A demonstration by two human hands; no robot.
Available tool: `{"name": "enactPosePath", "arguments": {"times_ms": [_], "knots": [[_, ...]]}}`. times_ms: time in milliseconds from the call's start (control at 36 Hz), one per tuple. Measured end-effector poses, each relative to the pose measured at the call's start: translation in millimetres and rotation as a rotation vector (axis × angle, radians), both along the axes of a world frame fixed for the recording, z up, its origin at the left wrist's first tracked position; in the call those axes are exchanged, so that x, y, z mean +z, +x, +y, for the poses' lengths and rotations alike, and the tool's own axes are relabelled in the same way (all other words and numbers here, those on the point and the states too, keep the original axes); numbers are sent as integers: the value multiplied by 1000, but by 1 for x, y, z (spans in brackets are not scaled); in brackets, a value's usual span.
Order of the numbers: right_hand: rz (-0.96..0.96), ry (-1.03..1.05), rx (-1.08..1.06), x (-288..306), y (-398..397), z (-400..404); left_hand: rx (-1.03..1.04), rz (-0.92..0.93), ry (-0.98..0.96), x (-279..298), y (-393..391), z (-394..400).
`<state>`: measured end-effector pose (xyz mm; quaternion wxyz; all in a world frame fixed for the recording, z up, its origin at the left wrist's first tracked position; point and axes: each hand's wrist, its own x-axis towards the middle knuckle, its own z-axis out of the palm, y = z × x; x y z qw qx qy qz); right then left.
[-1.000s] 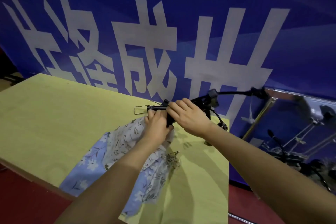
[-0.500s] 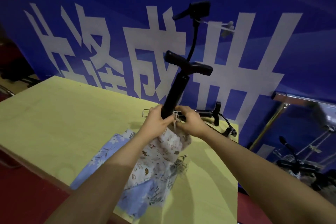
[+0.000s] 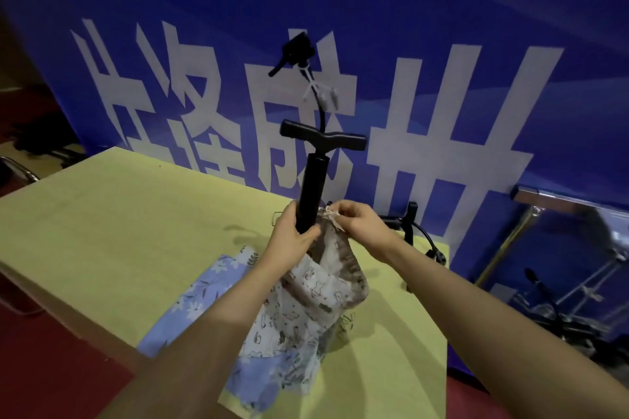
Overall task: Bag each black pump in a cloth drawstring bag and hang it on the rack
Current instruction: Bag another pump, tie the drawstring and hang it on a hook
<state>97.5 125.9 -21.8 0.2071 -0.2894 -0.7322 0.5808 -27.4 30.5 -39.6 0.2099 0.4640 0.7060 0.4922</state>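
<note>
Compared with half a second ago, I see the black pump (image 3: 311,192) standing nearly upright rather than leaning, and its lower end sits deeper in the animal-print drawstring bag (image 3: 326,279); a second ago the pump lay flat on the table. The hose now curls up behind the T-handle, ending in a nozzle head (image 3: 299,50) with white plastic fittings hanging from it.

Grip state: the left hand (image 3: 293,235) is clamped around the pump barrel at the bag mouth. The right hand (image 3: 357,223) pinches the gathered bag rim and its cream drawstring (image 3: 332,216), just right of the barrel.

Only the lower end of the pump is inside the bag; the barrel and handle stand clear above the mouth. The bag's bottom rests on the table.

The surface is a yellow-green table (image 3: 119,231). Left of the pump and nearer to me, a blue floral cloth (image 3: 204,296) lies flat, partly under the held bag. Right of the pump, a second black pump (image 3: 412,224) lies at the table's far edge. Behind the pump hangs a blue banner (image 3: 442,44) with large white characters. Far right of the pump stands a metal-framed rack (image 3: 544,248); the items on it are too dark to identify. The floor is red.
</note>
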Motion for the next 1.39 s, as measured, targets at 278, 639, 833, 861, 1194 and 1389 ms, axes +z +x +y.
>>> {"name": "enactPosePath", "arguments": {"times_ms": [278,639,833,861,1194,1389], "knots": [[-34,-83,54,-23,8,-17,-4,-90,-112,-37,6,-18],[95,-191,-156,-23,11,-9,36,-8,-172,-46,-2,-22],[198,-69,-98,0,11,-13,100,372,-248,-47,7,-18],[191,-40,-128,3,10,-14,96,409,-252,-48,7,-17],[177,25,-114,8,11,-16,90,943,206,7,3,-10],[-49,264,-8,12,13,-15,-18,1162,-30,50,-3,1]]}}
